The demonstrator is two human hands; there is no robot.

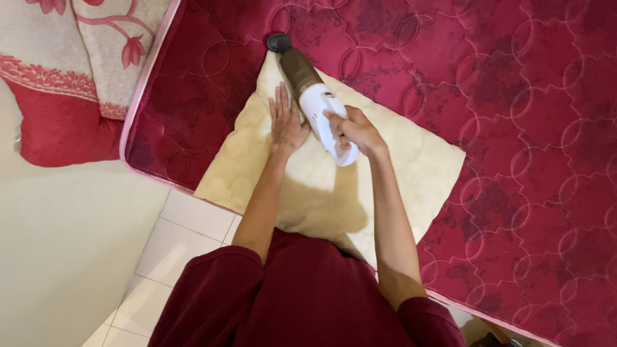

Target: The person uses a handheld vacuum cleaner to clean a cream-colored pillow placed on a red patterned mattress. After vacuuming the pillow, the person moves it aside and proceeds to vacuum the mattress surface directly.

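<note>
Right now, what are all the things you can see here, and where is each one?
Handheld vacuum: one, white body with a brownish dust cup and black nozzle, on the pillow's far corner.
Pillow: one, cream yellow, lying flat on the mattress at its near edge.
Mattress: one, dark red with a quilted circle pattern, filling the right and top.
Cushions: a pile, beige with red flowers and a red one, top left.
Floor: white tiles, bottom left.
Left hand: flat on the pillow beside the vacuum.
Right hand: gripping the vacuum's handle.
Sleeves: two, dark red, bottom.
</note>
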